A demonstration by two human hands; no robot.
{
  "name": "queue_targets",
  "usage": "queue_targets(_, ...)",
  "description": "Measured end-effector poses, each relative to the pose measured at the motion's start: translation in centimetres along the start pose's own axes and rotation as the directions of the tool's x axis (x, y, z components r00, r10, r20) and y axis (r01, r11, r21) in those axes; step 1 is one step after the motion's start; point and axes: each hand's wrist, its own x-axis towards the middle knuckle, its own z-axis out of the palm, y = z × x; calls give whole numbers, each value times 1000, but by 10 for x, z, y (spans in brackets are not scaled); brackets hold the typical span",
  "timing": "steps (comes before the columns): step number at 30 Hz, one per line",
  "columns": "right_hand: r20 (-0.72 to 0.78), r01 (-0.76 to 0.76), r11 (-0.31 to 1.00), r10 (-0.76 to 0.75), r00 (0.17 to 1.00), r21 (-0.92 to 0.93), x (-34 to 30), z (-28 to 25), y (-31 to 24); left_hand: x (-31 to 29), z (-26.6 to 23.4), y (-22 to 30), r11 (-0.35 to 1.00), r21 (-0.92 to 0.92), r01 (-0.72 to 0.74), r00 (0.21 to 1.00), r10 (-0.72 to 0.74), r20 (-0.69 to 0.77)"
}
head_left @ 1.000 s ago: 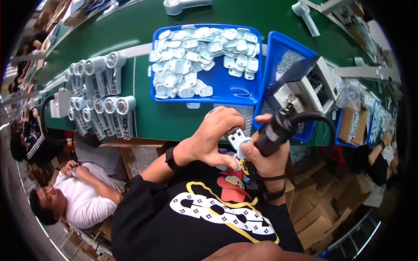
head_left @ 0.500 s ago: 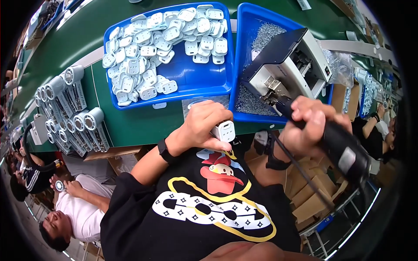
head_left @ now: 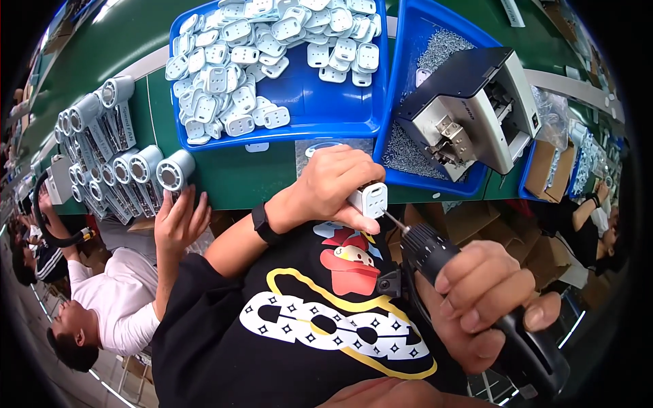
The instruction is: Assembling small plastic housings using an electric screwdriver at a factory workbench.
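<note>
The left hand grips a small white plastic part at the near edge of the green desk, fingers wrapped over its top, while the right hand is clenched around the black grip of an electric screwdriver whose thin bit angles up to the part's right side. The part is held in the air rather than braced on anything, so the likeliest trouble is the bit skidding off the screw head: it could jab the left fingertips, which sit just beside the tip, or scratch the white face. A slanted bit may also drive the screw crooked or strip it. If the grip loosens under torque, the part could twist out and drop toward the lap, away from the desk. The screwdriver's cable, trailing below the right wrist, might tug the tool off line. Farther off, a blue tray heaped with like white pieces and a second blue tray holding loose screws and a grey screw feeder sit close by; a careless elbow could scatter them. Another person's hand rests to the left by a row of grey cylindrical housings.
</note>
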Motion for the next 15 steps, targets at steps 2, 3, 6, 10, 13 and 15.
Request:
queue_targets(2, -43, -8, 999, 6, 999, -43, 2, 7, 13, 2, 1, 1, 1000, -21, -7, 1000, 8, 8)
queue_targets(3, -64, -13, 998, 9, 998, -63, 2, 9, 17, 3, 2, 1, 999, -30, -11, 1000, 11, 13)
queue_targets(6, -67, -7, 998, 3, 998, -64, 2, 11, 20, 4, 2, 3, 1000, -17, 3, 1000, -3, 21)
queue_targets(10, -64, 38, 996, -43, 997, -82, -5, 17, 24, 2, 1, 3, 1000, -9, 9, 1000, -9, 20)
queue_targets(13, -78, 43, 993, -52, 996, -112, -6, 22, 21, 4, 3, -1, 1000, -11, -10, 1000, 10, -1)
queue_targets(15, -101, 11, 991, -24, 995, -132, -6, 23, 18, 4, 6, -3, 999, 5, -38, 998, 38, -44)
